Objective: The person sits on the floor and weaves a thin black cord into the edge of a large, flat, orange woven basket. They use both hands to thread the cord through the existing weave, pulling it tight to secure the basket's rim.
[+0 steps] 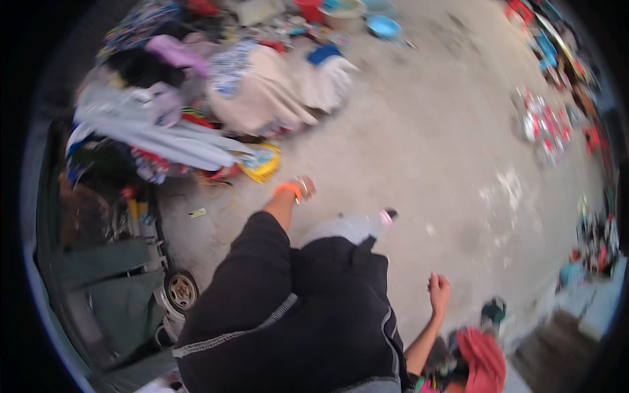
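My left hand, with an orange band and a bracelet at the wrist, hangs over the concrete floor; motion smears its fingers, so I cannot tell their shape. Near it lie a yellow item and a heap of cloths. My right hand hangs lower to the right with fingers curled and nothing visible in them, above the floor near a red cloth. Below me a pale garment and a dark shoe with pink show beside my dark clothing.
Blue basins and piled goods stand at the back. A pile of clear-and-red items and more clutter line the right. At left are a wheel and dark green panels. Concrete floor spans the middle.
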Motion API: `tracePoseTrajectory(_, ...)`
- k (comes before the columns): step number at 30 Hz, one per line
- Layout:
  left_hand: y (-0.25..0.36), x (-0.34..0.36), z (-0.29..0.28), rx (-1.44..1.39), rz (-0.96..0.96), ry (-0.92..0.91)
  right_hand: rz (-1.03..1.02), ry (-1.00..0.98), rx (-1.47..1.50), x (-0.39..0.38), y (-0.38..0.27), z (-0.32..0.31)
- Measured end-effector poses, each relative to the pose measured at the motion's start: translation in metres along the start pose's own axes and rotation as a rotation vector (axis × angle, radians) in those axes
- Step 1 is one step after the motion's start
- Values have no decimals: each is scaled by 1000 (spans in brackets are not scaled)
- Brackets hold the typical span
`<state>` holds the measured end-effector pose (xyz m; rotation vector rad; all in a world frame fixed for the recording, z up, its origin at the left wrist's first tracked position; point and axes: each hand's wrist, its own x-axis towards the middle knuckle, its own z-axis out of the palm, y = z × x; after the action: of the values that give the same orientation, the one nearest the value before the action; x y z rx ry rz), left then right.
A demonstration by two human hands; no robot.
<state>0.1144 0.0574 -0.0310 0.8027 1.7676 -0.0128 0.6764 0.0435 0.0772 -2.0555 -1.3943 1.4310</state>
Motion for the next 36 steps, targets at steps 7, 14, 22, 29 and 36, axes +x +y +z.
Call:
tracePoseTrajectory(7, 354, 141, 25, -324, 331, 147, 504, 341, 425, 1, 165, -51)
tracePoseTrajectory(14, 643, 132, 213, 129, 638, -296, 742, 295, 656, 17, 207, -134)
tracePoseTrajectory(22, 664, 183, 280, 575, 278, -364, 377, 282, 434, 213, 205, -350)
tracePoseTrajectory(29, 735, 217, 284, 113, -85, -164, 172, 439, 434, 397, 191, -558)
tracePoseTrajectory(36, 956, 325, 382, 365, -131, -57, 328, 316, 406, 453, 229, -696)
